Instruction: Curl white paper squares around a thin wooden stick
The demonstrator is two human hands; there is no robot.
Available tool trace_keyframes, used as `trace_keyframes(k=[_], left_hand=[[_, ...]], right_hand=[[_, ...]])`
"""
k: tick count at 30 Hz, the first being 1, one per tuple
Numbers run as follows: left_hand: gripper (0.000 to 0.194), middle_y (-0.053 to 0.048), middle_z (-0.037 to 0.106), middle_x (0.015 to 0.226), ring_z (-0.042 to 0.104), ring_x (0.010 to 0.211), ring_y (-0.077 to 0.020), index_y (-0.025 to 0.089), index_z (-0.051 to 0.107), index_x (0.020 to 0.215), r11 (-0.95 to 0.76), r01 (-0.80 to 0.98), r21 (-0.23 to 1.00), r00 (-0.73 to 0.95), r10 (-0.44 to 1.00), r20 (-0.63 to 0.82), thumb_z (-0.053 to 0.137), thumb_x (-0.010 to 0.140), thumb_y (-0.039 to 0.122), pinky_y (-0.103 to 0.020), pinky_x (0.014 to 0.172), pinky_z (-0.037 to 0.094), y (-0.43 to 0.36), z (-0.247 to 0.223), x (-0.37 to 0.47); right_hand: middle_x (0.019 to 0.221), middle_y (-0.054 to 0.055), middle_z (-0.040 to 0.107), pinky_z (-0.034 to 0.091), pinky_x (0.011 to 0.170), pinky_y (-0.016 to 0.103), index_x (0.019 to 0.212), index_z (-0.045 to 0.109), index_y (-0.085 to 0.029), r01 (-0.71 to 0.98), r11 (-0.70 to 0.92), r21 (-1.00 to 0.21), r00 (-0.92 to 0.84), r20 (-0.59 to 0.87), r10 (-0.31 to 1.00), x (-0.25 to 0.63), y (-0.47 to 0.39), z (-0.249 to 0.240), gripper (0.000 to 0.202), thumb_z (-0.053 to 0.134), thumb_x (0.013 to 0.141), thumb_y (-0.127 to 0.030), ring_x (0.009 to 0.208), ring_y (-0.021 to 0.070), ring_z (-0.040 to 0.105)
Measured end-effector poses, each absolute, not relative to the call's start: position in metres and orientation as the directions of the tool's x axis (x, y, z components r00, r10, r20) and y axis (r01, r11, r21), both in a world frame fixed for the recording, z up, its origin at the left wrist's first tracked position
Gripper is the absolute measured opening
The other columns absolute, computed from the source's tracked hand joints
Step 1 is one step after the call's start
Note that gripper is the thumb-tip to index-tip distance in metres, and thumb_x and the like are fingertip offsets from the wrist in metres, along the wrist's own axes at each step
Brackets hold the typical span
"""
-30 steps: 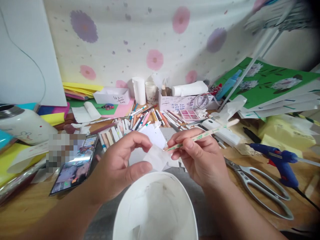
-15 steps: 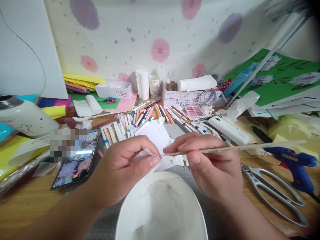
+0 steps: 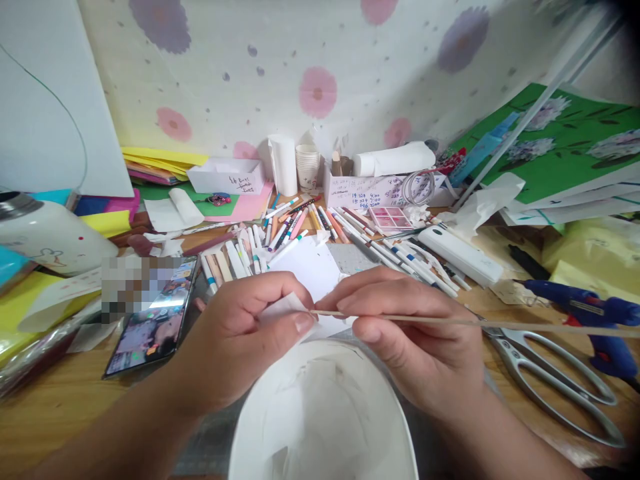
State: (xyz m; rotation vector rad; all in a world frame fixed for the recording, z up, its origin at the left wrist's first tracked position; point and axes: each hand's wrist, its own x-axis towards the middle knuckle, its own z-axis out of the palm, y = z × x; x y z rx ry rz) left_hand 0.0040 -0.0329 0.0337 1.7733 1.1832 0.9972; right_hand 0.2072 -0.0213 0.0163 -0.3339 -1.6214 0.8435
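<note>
Between thumb and fingers, my left hand (image 3: 255,333) pinches a small white paper piece (image 3: 283,308). My right hand (image 3: 415,330) grips a long thin stick (image 3: 525,325), which extends far to the right. The stick's left tip meets the paper at my left fingertips. Below both hands stands a white oval container (image 3: 325,413) with scraps inside. A white paper sheet (image 3: 305,263) lies behind the hands.
A phone (image 3: 155,320) lies at the left, near a white flask (image 3: 50,233). Many markers (image 3: 250,250) spread across the middle. Scissors (image 3: 555,380) and a blue glue gun (image 3: 585,307) are at the right. Behind are paper cups (image 3: 307,167) and white boxes (image 3: 225,177).
The stick's tip and my right fingers have shifted left, closer to my left fingertips. The stick's far end now hangs lower. More of the white paper piece shows in my left hand.
</note>
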Motion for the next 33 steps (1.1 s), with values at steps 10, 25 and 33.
trace_keyframes(k=[10, 25, 33], left_hand=[[0.019, 0.006, 0.055, 0.058, 0.047, 0.054, -0.0101, 0.020, 0.062, 0.064, -0.219, 0.359, 0.907, 0.245, 0.960, 0.135, 0.063, 0.083, 0.025, -0.020, 0.050, 0.037, -0.0346, 0.0356, 0.0066], [0.024, 0.004, 0.061, 0.064, 0.051, 0.058, -0.0112, 0.021, 0.067, 0.073, -0.292, 0.291, 0.911, 0.356, 0.917, 0.180, 0.056, 0.094, 0.022, -0.022, 0.053, 0.039, -0.0282, 0.0313, -0.0002], [0.021, 0.003, 0.066, 0.069, 0.056, 0.062, -0.0132, 0.021, 0.067, 0.074, -0.403, 0.349, 0.846, 0.309, 0.902, 0.302, 0.057, 0.093, 0.021, -0.024, 0.058, 0.043, -0.0280, 0.0345, 0.0024]], right_hand=[[0.091, 0.005, 0.083, 0.065, 0.081, 0.033, 0.106, 0.079, -0.022, -0.204, 0.693, -0.692, -0.254, 0.721, 0.645, 0.2086, -0.0209, 0.0170, 0.015, 0.073, 0.094, -0.015, 0.088, 0.0185, 0.078], [0.091, 0.007, 0.083, 0.065, 0.079, 0.032, 0.103, 0.079, -0.019, -0.208, 0.692, -0.692, -0.306, 0.718, 0.626, 0.2106, -0.0185, 0.0203, 0.016, 0.072, 0.092, -0.010, 0.085, 0.0188, 0.078], [0.094, 0.008, 0.081, 0.066, 0.080, 0.033, 0.094, 0.079, -0.019, -0.075, 0.726, -0.683, -0.318, 0.706, 0.632, 0.2128, -0.0183, 0.0255, 0.012, 0.074, 0.089, -0.009, 0.088, 0.0198, 0.078]])
